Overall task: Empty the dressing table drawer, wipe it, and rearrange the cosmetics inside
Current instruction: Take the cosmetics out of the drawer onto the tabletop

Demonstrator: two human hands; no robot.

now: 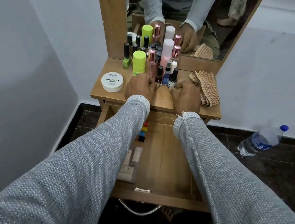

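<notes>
The pulled-out wooden drawer point(164, 166) sits nearest, under both grey knitted sleeves, with a clear packet of beige tubes point(130, 165) and a row of small coloured blocks point(143, 132) along its left side and the rest of its floor bare. Above it on the wooden counter point(106, 92), the left hand point(140, 88) and right hand point(186, 98) have curled fingers at the base of three small dark-capped bottles point(166, 76); whether either hand actually grips one I cannot tell. The risk is a knock-on tumble: the tall pink spray bottle point(166, 56), lime-green cylinder point(138, 62) and green nail polish bottle point(126, 56) stand packed just behind, so a careless lift could topple them, perhaps into the drawer. The checked cloth point(205, 87) and white nail polish remover tub point(112, 82) lie clear at either side.
</notes>
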